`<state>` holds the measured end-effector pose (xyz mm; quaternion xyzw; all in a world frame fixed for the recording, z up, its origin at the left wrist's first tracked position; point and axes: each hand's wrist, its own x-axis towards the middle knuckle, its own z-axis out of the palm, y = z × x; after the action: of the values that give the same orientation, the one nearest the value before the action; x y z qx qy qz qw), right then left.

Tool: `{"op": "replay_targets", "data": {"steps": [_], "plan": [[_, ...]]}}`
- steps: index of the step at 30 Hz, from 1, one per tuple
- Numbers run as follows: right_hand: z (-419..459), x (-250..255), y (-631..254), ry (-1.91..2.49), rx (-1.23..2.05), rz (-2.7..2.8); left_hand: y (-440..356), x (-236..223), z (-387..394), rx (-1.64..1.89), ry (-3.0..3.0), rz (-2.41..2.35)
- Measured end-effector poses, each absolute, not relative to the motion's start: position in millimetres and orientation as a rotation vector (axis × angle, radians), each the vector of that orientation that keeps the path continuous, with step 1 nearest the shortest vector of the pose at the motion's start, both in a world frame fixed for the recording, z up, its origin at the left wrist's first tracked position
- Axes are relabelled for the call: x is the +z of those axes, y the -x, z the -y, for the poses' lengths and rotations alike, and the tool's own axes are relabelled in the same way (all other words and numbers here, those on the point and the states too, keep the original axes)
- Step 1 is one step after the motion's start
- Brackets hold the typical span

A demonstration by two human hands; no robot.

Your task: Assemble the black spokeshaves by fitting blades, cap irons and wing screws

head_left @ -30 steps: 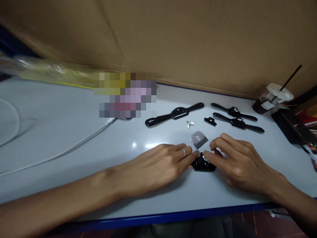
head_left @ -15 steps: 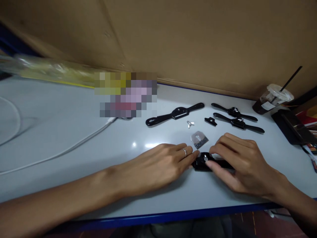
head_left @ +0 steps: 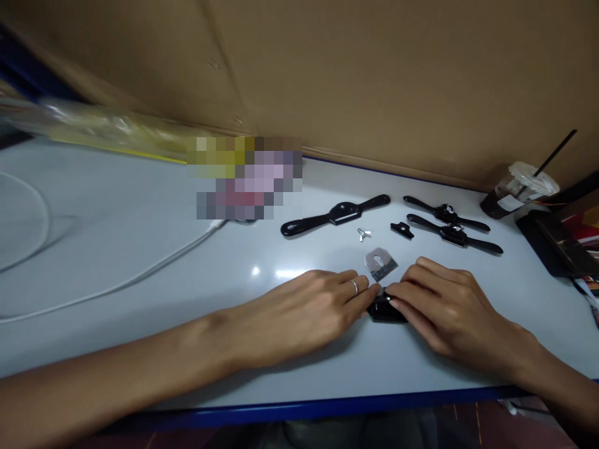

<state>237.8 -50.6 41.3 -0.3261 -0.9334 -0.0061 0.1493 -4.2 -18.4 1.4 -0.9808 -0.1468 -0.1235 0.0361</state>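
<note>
A black spokeshave lies on the table between my hands, its handles mostly covered. My left hand, with a ring on one finger, is closed on its left end. With thumb and fingers, my right hand pinches the silver wing screw at the spokeshave's middle; the fingers hide most of it. Just beyond lies a flat slotted blade. Farther back are a loose wing screw, a small black cap plate and a bladeless spokeshave body.
Two spokeshaves with screws fitted, a rear one and a nearer one, lie at the right. Behind them stands a drink cup with a straw. A white cable crosses the left side, near a blurred-out object. Cardboard walls the back.
My right fingers have closed in from an open pinch onto the wing screw, covering it. My left hand keeps its place on the spokeshave. The whole view has shifted slightly.
</note>
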Motion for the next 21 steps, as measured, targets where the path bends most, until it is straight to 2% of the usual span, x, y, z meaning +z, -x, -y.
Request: {"op": "replay_targets", "data": {"steps": [7, 13, 21], "plan": [[53.9, 47.4, -236.2, 0.881, 0.127, 2.642, 3.6, 1.2, 18.8, -0.331, 2.997, 0.459], [52.3, 43.7, -237.0, 0.985, 0.002, 2.636, 3.5, 0.8, 18.6, -0.387, 3.002, 0.447], [51.6, 43.8, -236.0, 0.866, 0.111, 2.661, 4.4, 1.3, 18.8, -0.337, 3.014, 0.46]]}}
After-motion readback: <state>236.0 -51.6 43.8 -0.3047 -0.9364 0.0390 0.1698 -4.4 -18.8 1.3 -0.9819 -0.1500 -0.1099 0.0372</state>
